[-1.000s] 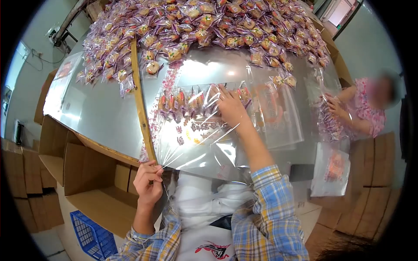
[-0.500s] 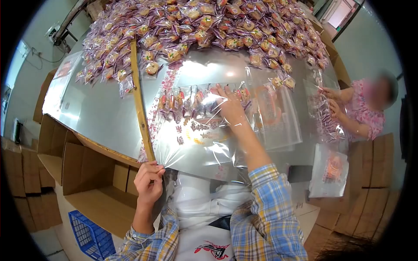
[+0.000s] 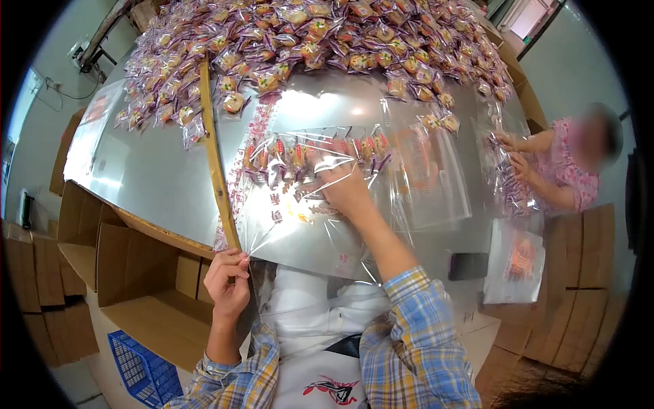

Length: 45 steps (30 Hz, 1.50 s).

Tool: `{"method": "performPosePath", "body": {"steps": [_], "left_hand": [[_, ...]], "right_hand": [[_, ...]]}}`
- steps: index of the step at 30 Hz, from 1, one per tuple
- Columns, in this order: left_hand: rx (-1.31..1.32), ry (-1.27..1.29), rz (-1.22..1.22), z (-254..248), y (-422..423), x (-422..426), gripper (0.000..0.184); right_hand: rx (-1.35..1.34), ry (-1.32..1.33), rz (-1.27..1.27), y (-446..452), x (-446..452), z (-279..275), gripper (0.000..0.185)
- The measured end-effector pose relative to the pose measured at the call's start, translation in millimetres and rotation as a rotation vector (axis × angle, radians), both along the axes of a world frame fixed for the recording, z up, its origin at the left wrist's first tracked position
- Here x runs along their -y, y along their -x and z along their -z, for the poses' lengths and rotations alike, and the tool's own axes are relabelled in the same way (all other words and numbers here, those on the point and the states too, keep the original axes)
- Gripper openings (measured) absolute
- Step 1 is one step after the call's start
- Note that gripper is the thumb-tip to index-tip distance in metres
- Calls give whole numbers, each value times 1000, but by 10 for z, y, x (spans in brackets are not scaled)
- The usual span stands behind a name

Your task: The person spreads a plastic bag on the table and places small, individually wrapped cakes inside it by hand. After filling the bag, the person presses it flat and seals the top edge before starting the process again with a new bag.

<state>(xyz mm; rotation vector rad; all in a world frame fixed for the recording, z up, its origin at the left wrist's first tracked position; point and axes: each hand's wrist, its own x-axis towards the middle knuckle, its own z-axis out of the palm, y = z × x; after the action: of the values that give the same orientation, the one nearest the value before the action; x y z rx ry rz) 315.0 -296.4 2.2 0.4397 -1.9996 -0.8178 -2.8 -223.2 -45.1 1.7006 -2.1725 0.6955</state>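
A clear plastic bag (image 3: 300, 235) with printed lettering lies flat on the metal tabletop. Inside its far part stands a row of wrapped pastries (image 3: 368, 147), packed side by side on edge. My left hand (image 3: 228, 279) is closed, pinching the near left corner of the bag between thumb and fingers. Through the bag's mouth reaches my right hand (image 3: 344, 184), its fingers apart and lying over the middle of the row. Film glare partly covers those fingertips. A wooden strip (image 3: 216, 163) runs along the bag's left side, its near end by my left hand.
A large heap of wrapped pastries (image 3: 313, 41) covers the table's far side. More flat bags (image 3: 432, 177) lie at right. Another person (image 3: 575, 160) handles a filled bag (image 3: 511, 180) there. A bag stack (image 3: 516, 262), open cartons (image 3: 146, 266) and a blue crate (image 3: 143, 368) are nearby.
My right hand has shifted left and slightly nearer within the bag, along the row. My left hand keeps its pinch on the corner and has moved slightly left.
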Motion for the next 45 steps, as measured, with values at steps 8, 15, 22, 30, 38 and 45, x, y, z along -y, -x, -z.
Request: {"method": "performPosePath", "body": {"steps": [8,15,22,30,38,45], "left_hand": [[20,9,11,-8,8,-62,23],[-58,-376,164,73,-216,84,43],[8,-666,63,135,143,180,46],[94,-748,53,298,762,268,60],[47,-648,57,688,732,430,41],[-11,-551,2,871,940,445,22]], "right_hand": [[-31,-8,97,-86,61,116,59],[690,-294,-246,-886,-995,-435,33],[804,-69,-210,-39,-1639,-1592,36],[236,-174,801,2652,-1239,-311,110],[198,-187,650,3320,-748,320,132],[159,24,643,3491,-138,369,112]]}}
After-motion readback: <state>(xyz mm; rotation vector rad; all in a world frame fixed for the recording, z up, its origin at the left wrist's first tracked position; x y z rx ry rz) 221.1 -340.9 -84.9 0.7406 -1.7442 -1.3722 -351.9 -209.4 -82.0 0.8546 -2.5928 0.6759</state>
